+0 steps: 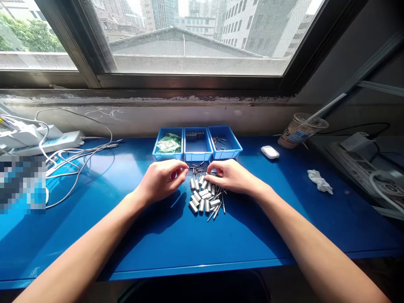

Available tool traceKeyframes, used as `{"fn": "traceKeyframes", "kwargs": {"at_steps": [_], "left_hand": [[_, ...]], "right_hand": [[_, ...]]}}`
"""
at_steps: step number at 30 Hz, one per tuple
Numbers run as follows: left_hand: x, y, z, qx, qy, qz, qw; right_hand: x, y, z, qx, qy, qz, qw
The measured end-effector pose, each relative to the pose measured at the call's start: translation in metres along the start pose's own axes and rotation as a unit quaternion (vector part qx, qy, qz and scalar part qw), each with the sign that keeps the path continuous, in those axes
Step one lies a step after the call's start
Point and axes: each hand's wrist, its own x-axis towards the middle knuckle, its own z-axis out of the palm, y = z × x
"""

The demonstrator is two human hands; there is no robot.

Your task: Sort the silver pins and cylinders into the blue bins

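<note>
My left hand (pixel 166 179) is closed in a pinch at the left edge of a pile of small metal parts. Whatever its fingertips hold, if anything, is too small to make out. Across the pile, my right hand (pixel 232 176) has thumb and forefinger curled together over the parts, and what lies between them is hidden. The pile mixes silver hex spacers (pixel 201 205) with thin blind rivets (pixel 224 207), and some of it is covered by my right hand. Several rivets lie loose between my hands, just in front of the blue bins.
Behind the pile stand three blue bins: the left bin (pixel 168 156) holds green packets, the middle bin (pixel 198 157) hex spacers, the right bin (pixel 235 147) rivets. A white case (pixel 269 152), cup (pixel 293 132) and crumpled tissue (pixel 320 182) are rightward; cables (pixel 74 168) and a power strip (pixel 59 143) leftward.
</note>
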Motion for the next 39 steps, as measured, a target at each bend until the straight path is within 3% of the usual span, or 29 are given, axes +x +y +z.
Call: {"fn": "traceKeyframes", "kwargs": {"at_steps": [24,39], "left_hand": [[0.0003,0.0026,0.0026,-0.007,-0.014,-0.004,1.0],[-0.0004,0.0013,0.0028,-0.006,-0.021,-0.01,1.0]], "right_hand": [[-0.0024,-0.0036,-0.0043,-0.037,0.018,0.04,0.998],[-0.0008,-0.0001,-0.0016,-0.06,0.017,-0.011,0.998]]}}
